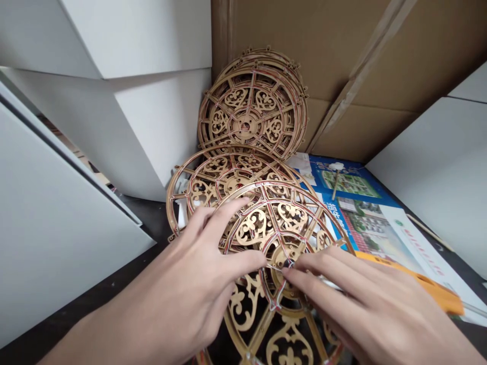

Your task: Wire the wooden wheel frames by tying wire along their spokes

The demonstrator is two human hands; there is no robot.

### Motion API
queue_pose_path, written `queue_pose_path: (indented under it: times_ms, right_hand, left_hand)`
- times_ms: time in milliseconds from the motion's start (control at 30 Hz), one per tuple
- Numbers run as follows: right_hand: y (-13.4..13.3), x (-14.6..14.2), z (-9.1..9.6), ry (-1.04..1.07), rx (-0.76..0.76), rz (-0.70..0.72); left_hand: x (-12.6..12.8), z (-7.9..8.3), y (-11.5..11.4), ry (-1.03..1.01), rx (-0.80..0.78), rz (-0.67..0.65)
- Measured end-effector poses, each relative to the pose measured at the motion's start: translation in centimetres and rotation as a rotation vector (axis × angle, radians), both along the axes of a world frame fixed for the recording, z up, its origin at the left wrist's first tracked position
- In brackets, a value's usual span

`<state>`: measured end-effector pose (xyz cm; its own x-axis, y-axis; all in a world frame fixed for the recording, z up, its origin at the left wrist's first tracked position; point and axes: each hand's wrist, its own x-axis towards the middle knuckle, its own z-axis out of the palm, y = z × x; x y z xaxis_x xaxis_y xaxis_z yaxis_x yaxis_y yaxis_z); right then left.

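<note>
A round gold openwork frame (262,190) with scrolled ornaments and thin red and white wires along its ribs lies in front of me. My left hand (213,258) rests over its left side, index finger and thumb stretched apart, the thumb reaching toward the frame's hub (279,253). At the right of that hub is my right hand (365,299), its fingers bent together at a thin pale strand. A slim whitish piece (330,283) shows between those fingers, its kind unclear. More gold openwork lies under both hands, partly hidden by them.
Another wired frame (198,157) lies just behind, and a stack of similar frames (247,101) leans against a cardboard wall (289,30). White boxes (152,116) stand left. At right are printed brochures (403,233), an orange tool (437,294) and a white-tipped stick (335,185).
</note>
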<state>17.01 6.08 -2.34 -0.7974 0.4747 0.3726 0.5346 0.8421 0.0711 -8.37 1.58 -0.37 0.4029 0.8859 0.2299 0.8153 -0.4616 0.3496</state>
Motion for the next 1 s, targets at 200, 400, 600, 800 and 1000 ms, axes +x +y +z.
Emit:
queue_pose_path:
  times_ms: [200, 400, 600, 800, 1000]
  right_hand:
    - [0.5, 0.3, 0.8, 0.001, 0.053, 0.072]
    - [1.4, 0.2, 0.9, 0.012, 0.039, 0.19]
    - [1.3, 0.4, 0.7, 0.036, 0.002, 0.199]
    - [1.2, 0.2, 1.3, 0.025, -0.011, 0.178]
    - [1.4, -0.3, 2.2, -0.004, 0.047, 0.176]
  left_hand:
    - [0.0, 0.0, 0.1, 0.001, -0.004, 0.004]
    - [-0.1, -0.2, 0.0, -0.024, 0.026, -0.009]
    - [0.2, 0.0, -0.1, -0.014, 0.002, 0.006]
    - [0.3, 0.1, 0.2, -0.013, 0.01, 0.009]
    - [0.1, 0.3, 0.3, 0.01, -0.007, 0.008]
